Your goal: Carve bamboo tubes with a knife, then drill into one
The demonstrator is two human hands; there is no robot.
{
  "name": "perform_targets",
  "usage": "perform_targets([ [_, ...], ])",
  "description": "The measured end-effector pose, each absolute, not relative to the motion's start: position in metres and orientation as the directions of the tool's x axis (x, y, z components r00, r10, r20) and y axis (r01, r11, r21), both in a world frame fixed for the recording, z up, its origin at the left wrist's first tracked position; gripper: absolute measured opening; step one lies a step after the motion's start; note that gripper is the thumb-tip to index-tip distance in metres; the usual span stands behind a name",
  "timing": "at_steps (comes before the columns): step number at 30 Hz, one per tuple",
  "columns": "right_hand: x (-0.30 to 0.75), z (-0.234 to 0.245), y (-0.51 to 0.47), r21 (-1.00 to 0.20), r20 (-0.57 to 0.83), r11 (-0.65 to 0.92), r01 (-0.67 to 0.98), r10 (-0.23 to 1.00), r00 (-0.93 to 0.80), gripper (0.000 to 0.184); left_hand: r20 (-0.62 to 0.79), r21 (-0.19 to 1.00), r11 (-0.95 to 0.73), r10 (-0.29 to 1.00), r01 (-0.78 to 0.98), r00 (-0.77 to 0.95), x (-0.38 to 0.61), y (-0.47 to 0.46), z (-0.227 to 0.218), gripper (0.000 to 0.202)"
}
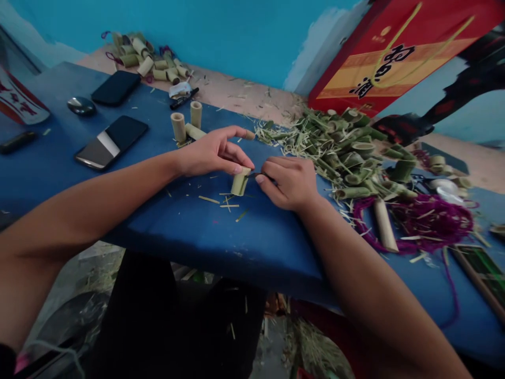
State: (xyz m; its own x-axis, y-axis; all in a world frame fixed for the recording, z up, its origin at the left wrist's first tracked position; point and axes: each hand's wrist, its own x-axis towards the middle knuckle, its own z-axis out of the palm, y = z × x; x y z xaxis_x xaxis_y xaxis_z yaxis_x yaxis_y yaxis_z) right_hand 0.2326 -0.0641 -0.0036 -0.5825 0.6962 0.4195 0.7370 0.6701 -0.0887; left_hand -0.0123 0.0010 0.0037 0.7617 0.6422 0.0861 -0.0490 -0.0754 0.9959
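My left hand pinches the top of a short bamboo piece between thumb and fingers, its index finger stretched out above. The piece stands slightly tilted on the blue table. In my right hand is a small knife, mostly hidden by the closed fingers; its dark blade touches the right side of the bamboo. Thin bamboo slivers lie just below the piece. Behind my left wrist are two upright bamboo tubes and one lying down.
To the right lie a heap of bamboo scraps and purple yarn beside a bamboo stick. Phones and a mouse rest at left. More bamboo pieces are piled by the wall; a red bag stands behind.
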Motion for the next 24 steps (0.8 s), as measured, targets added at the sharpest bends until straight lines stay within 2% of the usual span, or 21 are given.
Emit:
perform_targets([
  [6, 0.2299, -0.0040, -0.0637, -0.092, 0.391, 0.638, 0.765, 0.729, -0.562, 0.035, 0.080, 0.996, -0.082, 0.667, -0.034, 0.741, -0.0123, 0.0008, 0.0038, 0.076],
  [12, 0.2285, -0.0024, -0.0668, -0.101, 0.357, 0.613, 0.783, 0.757, -0.547, 0.037, 0.064, 0.997, -0.081, 0.662, -0.014, 0.746, -0.0124, 0.0030, 0.0023, 0.081],
  [18, 0.2290, 0.0006, -0.0632, -0.098, 0.267, 0.586, 0.804, 0.794, -0.546, 0.041, 0.070, 0.995, -0.094, 0.651, -0.012, 0.756, -0.0124, 0.0037, 0.0030, 0.071],
  [24, 0.2278, -0.0009, -0.0653, -0.075, 0.151, 0.675, 0.734, 0.736, -0.660, 0.044, 0.075, 0.995, -0.095, 0.652, -0.016, 0.754, -0.0112, -0.0002, 0.0080, 0.063],
])
